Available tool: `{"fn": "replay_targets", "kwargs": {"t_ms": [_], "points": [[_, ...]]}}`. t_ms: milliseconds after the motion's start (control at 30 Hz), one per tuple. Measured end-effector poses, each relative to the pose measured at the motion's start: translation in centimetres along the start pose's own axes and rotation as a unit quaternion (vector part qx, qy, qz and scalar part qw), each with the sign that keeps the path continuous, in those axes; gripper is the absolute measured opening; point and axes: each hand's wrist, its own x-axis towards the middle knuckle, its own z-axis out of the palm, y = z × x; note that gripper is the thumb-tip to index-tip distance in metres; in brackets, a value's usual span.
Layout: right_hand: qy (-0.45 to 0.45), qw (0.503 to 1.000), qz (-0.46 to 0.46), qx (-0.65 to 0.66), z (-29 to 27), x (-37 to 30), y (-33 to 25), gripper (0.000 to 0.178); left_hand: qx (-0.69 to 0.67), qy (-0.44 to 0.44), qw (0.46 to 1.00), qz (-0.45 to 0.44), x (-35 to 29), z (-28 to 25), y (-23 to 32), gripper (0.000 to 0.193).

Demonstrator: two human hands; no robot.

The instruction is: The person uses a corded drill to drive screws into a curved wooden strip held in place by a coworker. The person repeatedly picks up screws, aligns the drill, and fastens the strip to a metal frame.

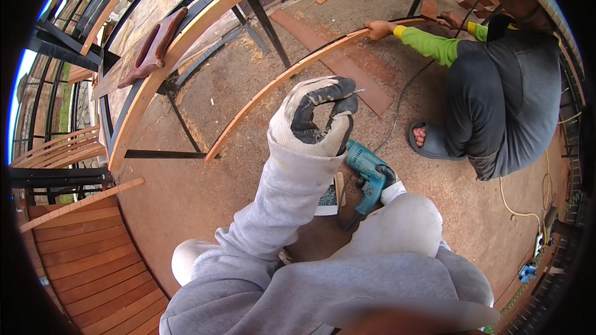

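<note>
My left hand, in a white and black work glove, is raised in the middle with thumb and index finger pinched together. A thin metal piece, which looks like a screw, pokes out from the fingertips. Low beside my knee, my gloved right hand is wrapped round the handle of a teal power drill. Part of that hand is hidden behind the drill. On the floor between my arms sits a small box of dark little pieces, partly covered by my sleeve.
A co-worker squats at the right, both hands on a long curved wooden strip. A handsaw rests on the curved wood-and-metal frame at left. Wooden decking lies lower left; a flat board and cords are on the floor.
</note>
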Motion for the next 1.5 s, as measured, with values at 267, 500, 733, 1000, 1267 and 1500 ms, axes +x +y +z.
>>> {"fn": "replay_targets", "kwargs": {"t_ms": [267,500,733,1000,1267,1500], "points": [[-0.002,1.000,0.000,0.000,0.0,0.1,0.0,0.070,0.060,-0.014,0.998,0.030,0.5,0.2,0.1,0.027],[-0.004,1.000,0.004,0.000,-0.2,0.2,0.2,0.070,0.059,-0.025,0.998,0.013,0.2,0.0,0.1,0.028],[-0.005,1.000,0.005,0.000,-0.3,0.3,0.4,0.069,0.033,-0.024,0.999,0.002,0.2,0.2,0.2,0.028],[-0.010,1.000,0.008,0.000,-0.4,0.5,0.1,0.068,0.023,-0.026,0.999,-0.038,0.2,0.2,0.3,0.025],[-0.032,0.999,0.010,0.039,-0.3,0.3,0.6,0.067,0.000,-0.085,0.967,-0.239,0.0,-0.2,-9.4,0.021],[0.005,0.997,0.015,0.077,1.4,-0.4,0.5,0.069,0.502,0.014,0.775,-0.383,-8.6,-13.3,-24.4,0.032]]}}
